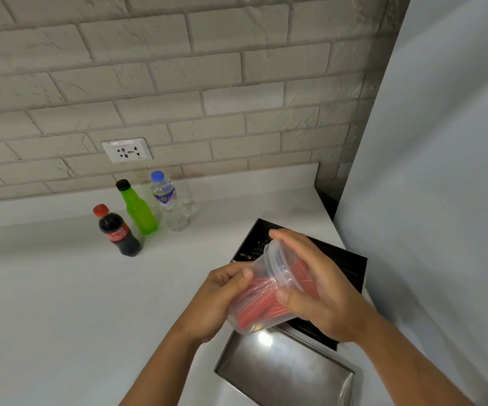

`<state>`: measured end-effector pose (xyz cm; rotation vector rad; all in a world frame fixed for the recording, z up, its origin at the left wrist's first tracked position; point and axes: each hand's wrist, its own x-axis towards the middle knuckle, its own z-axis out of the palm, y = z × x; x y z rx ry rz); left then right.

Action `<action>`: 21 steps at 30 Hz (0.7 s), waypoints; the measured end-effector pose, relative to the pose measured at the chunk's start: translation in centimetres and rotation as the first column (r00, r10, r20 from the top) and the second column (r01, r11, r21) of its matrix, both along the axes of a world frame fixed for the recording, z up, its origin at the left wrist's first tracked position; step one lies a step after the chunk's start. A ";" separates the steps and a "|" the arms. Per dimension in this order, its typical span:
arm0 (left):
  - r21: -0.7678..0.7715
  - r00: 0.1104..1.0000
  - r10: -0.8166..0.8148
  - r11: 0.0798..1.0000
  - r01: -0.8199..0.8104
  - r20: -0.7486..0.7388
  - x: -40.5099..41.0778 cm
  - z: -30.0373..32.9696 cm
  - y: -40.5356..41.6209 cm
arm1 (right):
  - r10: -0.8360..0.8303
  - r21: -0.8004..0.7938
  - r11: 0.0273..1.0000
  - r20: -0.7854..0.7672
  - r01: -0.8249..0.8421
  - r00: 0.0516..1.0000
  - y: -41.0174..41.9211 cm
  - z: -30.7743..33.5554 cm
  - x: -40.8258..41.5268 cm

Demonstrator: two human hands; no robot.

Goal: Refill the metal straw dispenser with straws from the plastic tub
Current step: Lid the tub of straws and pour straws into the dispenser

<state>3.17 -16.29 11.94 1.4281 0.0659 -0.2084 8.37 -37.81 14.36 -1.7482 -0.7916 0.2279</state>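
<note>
Our left hand (pixel 222 294) has a grip on the plastic tub (pixel 266 291), tilted over the open metal straw dispenser (pixel 345 265); our right hand (pixel 313 285) cups its mouth. We should slide the red straws (pixel 254 300) out parallel to the dispenser beneath the grip.

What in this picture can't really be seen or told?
Head view only:
- Straws: the count is blurred behind the cloudy plastic tub, partly covered by the right hand and left hand.
- Metal straw dispenser: its inside is hidden by hands and tub.
- Metal lid: cut off by the bottom edge.
- Wall socket label: too small.
</note>
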 end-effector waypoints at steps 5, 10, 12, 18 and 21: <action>-0.016 1.000 0.021 1.000 -0.021 0.004 0.1 -0.3 -0.2 | 0.015 -0.002 1.000 0.100 -0.015 0.995 0.0 -0.2 0.6; 0.053 0.972 0.155 0.985 -0.166 0.179 -0.4 -0.1 -1.4 | -0.044 0.065 0.997 -0.035 0.046 0.998 -0.1 -0.8 0.7; 0.083 0.949 0.215 0.967 -0.240 0.230 -0.6 -0.2 -1.9 | -0.090 0.089 0.991 -0.071 0.096 0.993 0.1 -0.9 0.5; 0.139 0.893 0.361 0.903 -0.407 0.268 -0.8 -0.8 -2.6 | -0.158 0.108 0.979 -0.123 0.172 0.980 0.4 -1.0 -0.2; 0.091 0.914 0.369 0.918 -0.387 0.167 -1.1 -0.5 -3.0 | -0.155 0.094 0.983 -0.015 0.155 0.988 0.1 -0.8 -0.2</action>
